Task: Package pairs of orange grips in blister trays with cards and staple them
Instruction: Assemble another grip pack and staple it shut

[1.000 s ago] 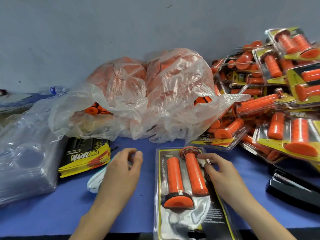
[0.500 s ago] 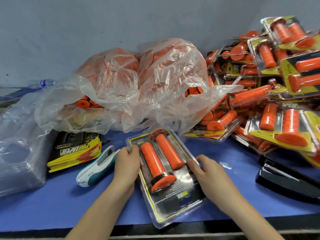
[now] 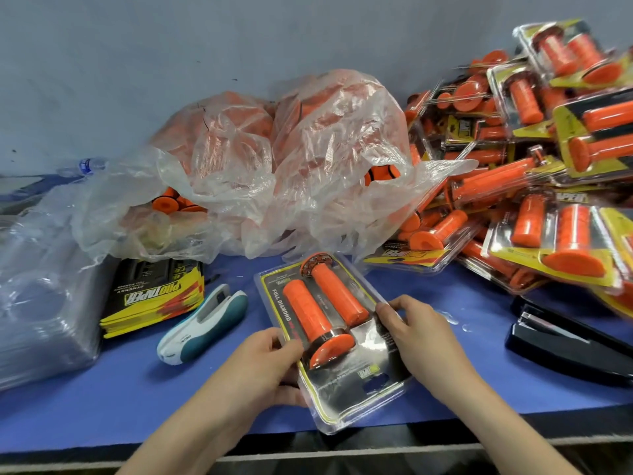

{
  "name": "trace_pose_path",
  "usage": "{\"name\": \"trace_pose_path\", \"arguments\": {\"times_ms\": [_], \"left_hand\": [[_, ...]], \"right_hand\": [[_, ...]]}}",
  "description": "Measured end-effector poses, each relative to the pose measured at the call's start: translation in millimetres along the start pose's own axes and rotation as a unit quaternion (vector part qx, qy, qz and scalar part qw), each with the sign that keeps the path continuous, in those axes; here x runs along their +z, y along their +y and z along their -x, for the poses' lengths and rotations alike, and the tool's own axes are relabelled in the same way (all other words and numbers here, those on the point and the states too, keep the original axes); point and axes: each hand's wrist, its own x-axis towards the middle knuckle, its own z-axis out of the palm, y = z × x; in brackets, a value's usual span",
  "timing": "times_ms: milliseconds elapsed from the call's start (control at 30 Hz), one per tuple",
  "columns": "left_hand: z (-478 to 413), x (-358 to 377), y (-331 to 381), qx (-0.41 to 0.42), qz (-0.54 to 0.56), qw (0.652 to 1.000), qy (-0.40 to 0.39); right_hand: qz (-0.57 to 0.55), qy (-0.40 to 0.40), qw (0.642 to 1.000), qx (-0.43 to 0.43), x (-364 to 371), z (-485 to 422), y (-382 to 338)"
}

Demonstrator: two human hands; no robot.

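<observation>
Left hand (image 3: 260,365): curled round the near-left edge of the blister tray (image 3: 329,418). The thumb lies on top, just beside the flange of one grip. The other fingers go under the tray, where I cannot see them.

Right hand (image 3: 419,335): fingers bent, with the tips clamped on the tray's right edge. The thumb is hidden, but I log this hand as gripping the tray as well.

Tray position: near middle of the blue table (image 3: 102,406), skewed so its far end leans left. Its near end overhangs the table's near edge. I cannot tell whether the far end rests on the table.

Contents: two orange grips (image 3: 308,313) lie side by side along the tray's length. The left one has its flange at the near end, the right one at the far end. Behind them sits a black-and-yellow card (image 3: 279,305) reading FULL DIAMOND down its left side.

Left of the tray:
- A white-and-teal stapler (image 3: 205,323) lies on the table, near the tray but apart from it.
- Further left is a stack of cards (image 3: 154,293) printed PRO TAPER.
- At the left edge is a stack of clear empty trays (image 3: 44,303).

Far side: a crumpled clear plastic bag (image 3: 291,166) of loose orange grips stands against the grey wall (image 3: 239,39). A water bottle (image 3: 87,164) lies at the far left.

Right: a heap of packed trays (image 3: 531,166) rises toward the far right. A black stapler (image 3: 565,344) lies on the table at the heap's near edge.
</observation>
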Motion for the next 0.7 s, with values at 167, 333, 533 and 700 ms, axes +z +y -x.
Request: {"name": "trace_pose_path", "arguments": {"times_ms": [167, 333, 533, 700], "left_hand": [[6, 10, -11, -0.011, 0.001, 1.000, -0.008], [-1, 17, -20, -0.016, 0.037, 0.998, 0.047], [-2, 26, -25, 0.014, 0.037, 0.996, 0.077], [-3, 27, -20, 0.017, 0.053, 0.995, 0.083]], "right_hand": [[0.001, 0.006, 1.000, 0.017, 2, -5, -5], [-0.090, -0.090, 0.991, 0.041, -4, -8, -10], [-0.140, -0.132, 0.981, 0.040, -7, -10, -6], [-0.144, -0.116, 0.982, 0.044, -9, -13, -5]]}}
